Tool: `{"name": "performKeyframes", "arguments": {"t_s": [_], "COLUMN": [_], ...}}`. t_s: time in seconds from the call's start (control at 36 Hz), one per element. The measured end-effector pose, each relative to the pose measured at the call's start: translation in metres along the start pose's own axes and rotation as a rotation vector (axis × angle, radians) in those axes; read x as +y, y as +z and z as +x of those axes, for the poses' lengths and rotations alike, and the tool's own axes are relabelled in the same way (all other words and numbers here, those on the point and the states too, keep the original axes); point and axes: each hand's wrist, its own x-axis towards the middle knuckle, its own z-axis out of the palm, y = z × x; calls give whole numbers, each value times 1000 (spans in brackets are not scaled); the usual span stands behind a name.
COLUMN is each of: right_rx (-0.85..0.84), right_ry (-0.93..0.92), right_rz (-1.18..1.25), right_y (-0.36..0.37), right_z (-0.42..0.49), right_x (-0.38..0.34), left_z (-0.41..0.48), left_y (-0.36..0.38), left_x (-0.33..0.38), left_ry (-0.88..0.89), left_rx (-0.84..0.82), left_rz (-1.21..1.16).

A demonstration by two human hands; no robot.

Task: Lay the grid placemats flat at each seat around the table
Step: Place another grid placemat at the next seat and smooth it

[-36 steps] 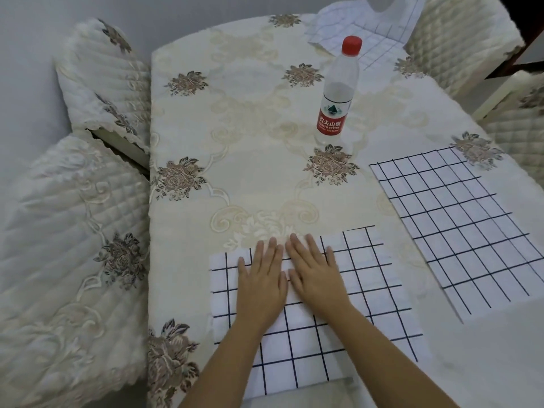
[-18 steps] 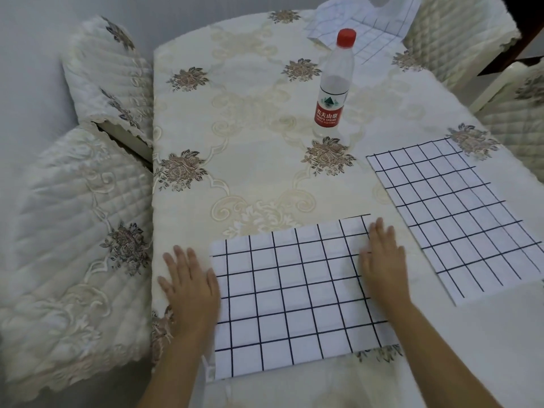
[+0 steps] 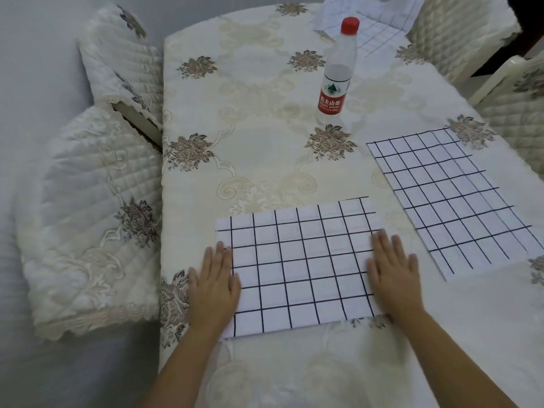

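A white placemat with a black grid [image 3: 297, 260] lies flat on the near side of the table, right in front of me. My left hand [image 3: 213, 285] presses flat on its left edge, fingers straight. On the mat's right edge my right hand [image 3: 393, 273] lies flat too. A second grid placemat [image 3: 453, 195] lies flat at the right side of the table. At the far end a third grid placemat [image 3: 374, 28] lies partly lifted against a chair.
The table [image 3: 250, 113] wears a cream floral cloth. A water bottle with a red cap [image 3: 337, 72] stands upright near its middle. Quilted cream chairs stand at the left [image 3: 88, 219], far left [image 3: 123, 60] and right [image 3: 518, 113].
Both hands slid apart from the middle of the near placemat to its left and right edges, smoothing it. The left hand has since come back slightly onto the mat's edge.
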Motion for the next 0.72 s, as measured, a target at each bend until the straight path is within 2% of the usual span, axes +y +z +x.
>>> {"name": "performKeyframes", "arguments": {"t_s": [0.11,0.17,0.22,0.28,0.36,0.42,0.53,0.67,0.72], "right_rx": [-40,-8,45,86,93,67,57,31,-14], "right_ry": [77,97,13,-130,-341,-395,-317,-112,-86], "right_rz": [23,49,30,26,66,31,-8,12,-4], "right_y": [-6,-4,3,17,39,48,40,19,12], "right_z": [-9,-14,-24,-37,-58,-69,-68,-61,-62], "right_x": [10,-1,-24,-50,-79,-82,-55,0,18], "left_z": [-4,-6,-10,-19,-43,-59,-69,-73,-76], "left_y": [-1,1,4,10,24,31,27,16,12], "left_x": [-3,9,30,58,96,105,83,39,23], "left_ry": [-22,-67,-39,98,257,304,362,226,192], "left_rx": [-1,29,80,99,6,-45,-78,-85,-99], "left_rz": [32,-7,-54,-100,-86,-44,11,9,13]}}
